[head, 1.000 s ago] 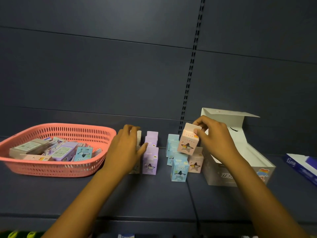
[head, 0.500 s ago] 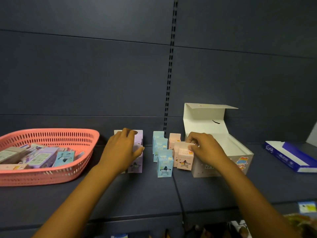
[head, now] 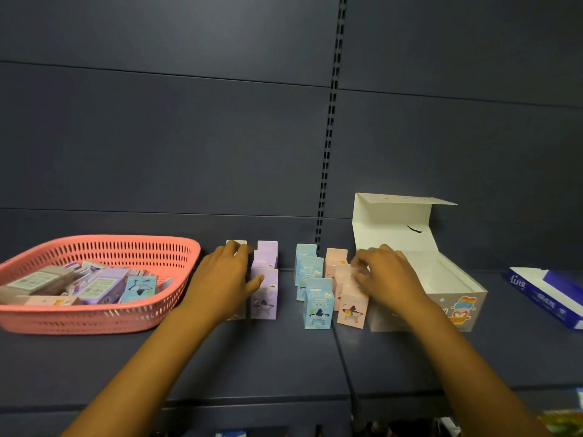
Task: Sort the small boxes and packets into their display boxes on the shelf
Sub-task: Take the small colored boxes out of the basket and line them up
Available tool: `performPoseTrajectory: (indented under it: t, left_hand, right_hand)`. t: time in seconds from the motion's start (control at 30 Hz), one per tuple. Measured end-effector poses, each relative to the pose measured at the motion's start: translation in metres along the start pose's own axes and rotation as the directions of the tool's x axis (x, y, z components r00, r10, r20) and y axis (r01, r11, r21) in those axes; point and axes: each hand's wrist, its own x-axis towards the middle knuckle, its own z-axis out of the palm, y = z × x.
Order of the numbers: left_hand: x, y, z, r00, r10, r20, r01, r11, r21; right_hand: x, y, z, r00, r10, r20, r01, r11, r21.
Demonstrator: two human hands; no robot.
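Now the white display box stands lid-up on the dark shelf, with the pink basket of packets at the far left. Between them the small boxes stand in rows: purple, blue and pink. The left hand lies over the pale row, fingers loosely straight, thumb touching the front purple box. The right hand curls on the pink row's tops; half a second ago it was setting that front pink box down.

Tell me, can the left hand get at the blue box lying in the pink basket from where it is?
Probably yes: the left hand rests beside the pink basket, whose top is open, and the blue box lies uncovered on top near that side.
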Motion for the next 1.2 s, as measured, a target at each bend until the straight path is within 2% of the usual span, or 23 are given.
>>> performPoseTrajectory:
  t: [0.1, 0.27, 0.77, 0.97, 1.2]
  left_hand:
    - [-0.001, -0.008, -0.005, 1.000, -0.003, -0.021, 0.003, 1.000, -0.010]
    - [-0.010, -0.033, -0.019, 0.998, -0.014, -0.067, 0.014, 1.000, -0.002]
    - [-0.051, -0.163, -0.068, 0.975, -0.189, -0.115, 0.197, 0.978, 0.065]
    - [-0.061, -0.222, -0.080, 0.964, -0.243, -0.113, 0.252, 0.965, 0.074]
    - [-0.065, -0.280, -0.079, 0.946, -0.322, -0.033, 0.323, 0.935, 0.147]
  right_hand:
    - [0.004, -0.019, -0.004, 0.995, -0.076, -0.070, 0.078, 0.997, 0.024]
    - [0.010, -0.064, -0.002, 0.979, -0.169, -0.110, 0.179, 0.980, 0.084]
    - [0.038, -0.227, 0.008, 0.909, -0.390, -0.149, 0.414, 0.888, 0.200]
    - [0.052, -0.282, 0.020, 0.888, -0.442, -0.125, 0.459, 0.861, 0.221]
    - [0.061, -0.333, 0.033, 0.890, -0.448, -0.080, 0.454, 0.861, 0.230]
